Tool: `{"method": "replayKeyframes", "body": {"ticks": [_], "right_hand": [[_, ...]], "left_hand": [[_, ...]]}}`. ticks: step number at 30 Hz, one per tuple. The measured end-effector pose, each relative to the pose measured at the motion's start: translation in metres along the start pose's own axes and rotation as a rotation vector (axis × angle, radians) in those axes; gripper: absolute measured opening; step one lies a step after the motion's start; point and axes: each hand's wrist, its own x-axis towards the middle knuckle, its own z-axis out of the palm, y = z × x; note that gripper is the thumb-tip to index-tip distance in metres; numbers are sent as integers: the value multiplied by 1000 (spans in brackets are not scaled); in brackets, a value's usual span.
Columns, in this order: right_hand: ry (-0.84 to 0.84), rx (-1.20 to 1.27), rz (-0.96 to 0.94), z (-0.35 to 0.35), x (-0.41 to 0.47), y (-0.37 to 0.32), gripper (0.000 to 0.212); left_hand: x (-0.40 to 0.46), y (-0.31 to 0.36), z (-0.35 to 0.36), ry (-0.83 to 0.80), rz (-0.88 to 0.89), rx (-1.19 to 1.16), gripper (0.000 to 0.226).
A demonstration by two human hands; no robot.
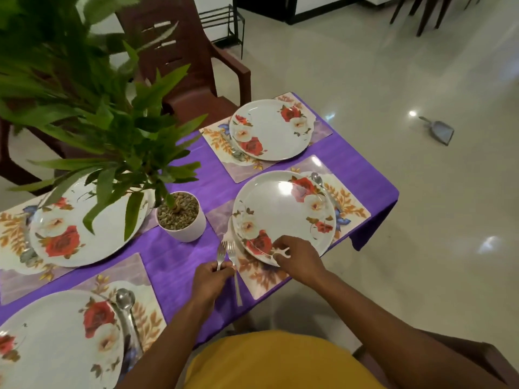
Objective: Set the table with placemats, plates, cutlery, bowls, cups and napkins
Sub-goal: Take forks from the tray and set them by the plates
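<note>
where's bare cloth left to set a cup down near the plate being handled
Bare purple cloth runs between the white pot, the near-left placemat and the left hand holding forks. A thinner strip lies between the two right placemats. Crowded: the right hand at the plate rim.

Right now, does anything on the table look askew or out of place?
Yes. One fork lies slanted beside the near right plate, its handle past the purple tablecloth edge. The left hand holds another fork; the right hand grips the plate's rim. Nothing is spilled or broken.
</note>
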Motion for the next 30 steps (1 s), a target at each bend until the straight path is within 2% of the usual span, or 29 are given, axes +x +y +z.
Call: {"method": "replayKeyframes", "body": {"ticks": [5,11,16,25,30], "right_hand": [[45,-198,-100,-7,34,2,38],[-39,-434,-255,-17,69,2,55],[-132,-629,-420,-25,101,5,68],[-273,-684,-570,-30,136,27,80],[-286,-694,-624,-35,141,35,81]], "left_hand": [[21,9,3,10,21,72,12],[31,10,10,62,-20,81,7],[28,11,28,186,-63,133,24],[21,18,47,395,-161,176,29],[22,20,50,410,-211,150,12]]}}
